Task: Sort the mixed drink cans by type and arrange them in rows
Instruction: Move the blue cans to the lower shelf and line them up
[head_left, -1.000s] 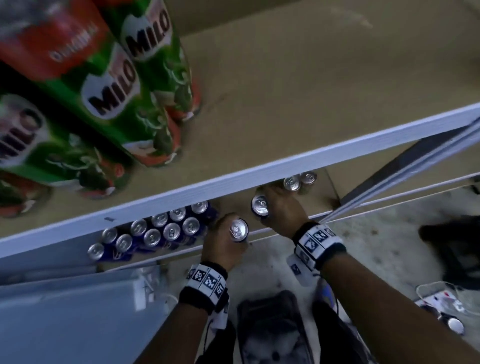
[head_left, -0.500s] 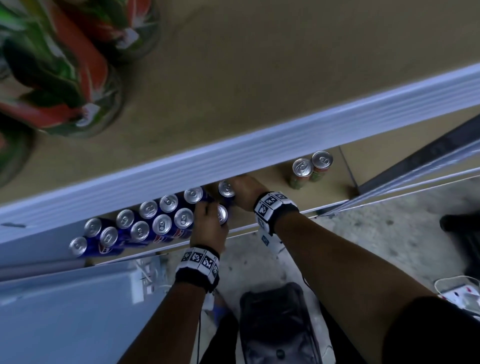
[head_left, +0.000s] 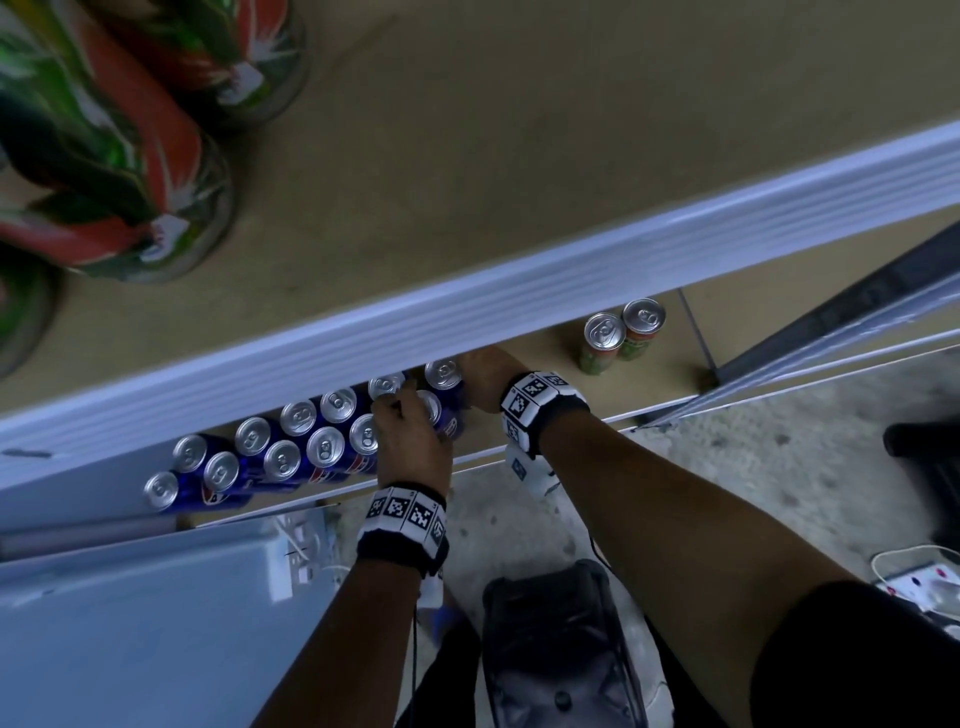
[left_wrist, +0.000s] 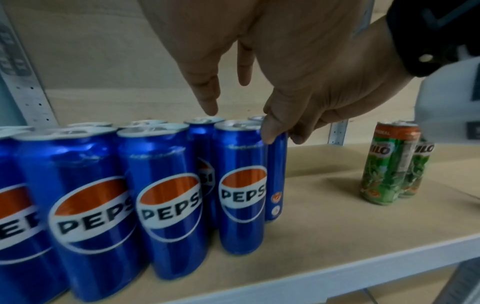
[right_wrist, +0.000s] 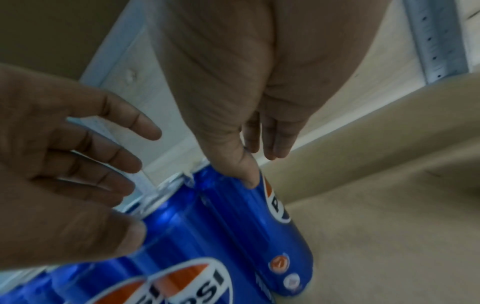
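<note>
Right hand (left_wrist: 306, 86) pinches the end blue can (right_wrist: 262, 222) near its rim; left hand (right_wrist: 64, 164) hovers, fingers spread, gripping nothing. Nudge it flush into the blue rows (head_left: 291, 441); green cans (head_left: 618, 335) wait at two o'clock.

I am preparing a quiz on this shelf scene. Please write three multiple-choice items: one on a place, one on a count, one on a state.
1. Where do the Milo cans stand?
A) between the Pepsi cans
B) on the floor
C) apart, right of the Pepsi rows, on the same shelf

2. How many Milo cans stand on that shelf?
A) two
B) one
C) five

3. How is the left hand?
A) gripping a Milo can
B) open, fingers spread, holding nothing
C) a fist

Key: 1 C, bare shelf separates them; 2 A, the head and left wrist views show a pair; 3 B, the right wrist view shows straight fingers.
</note>
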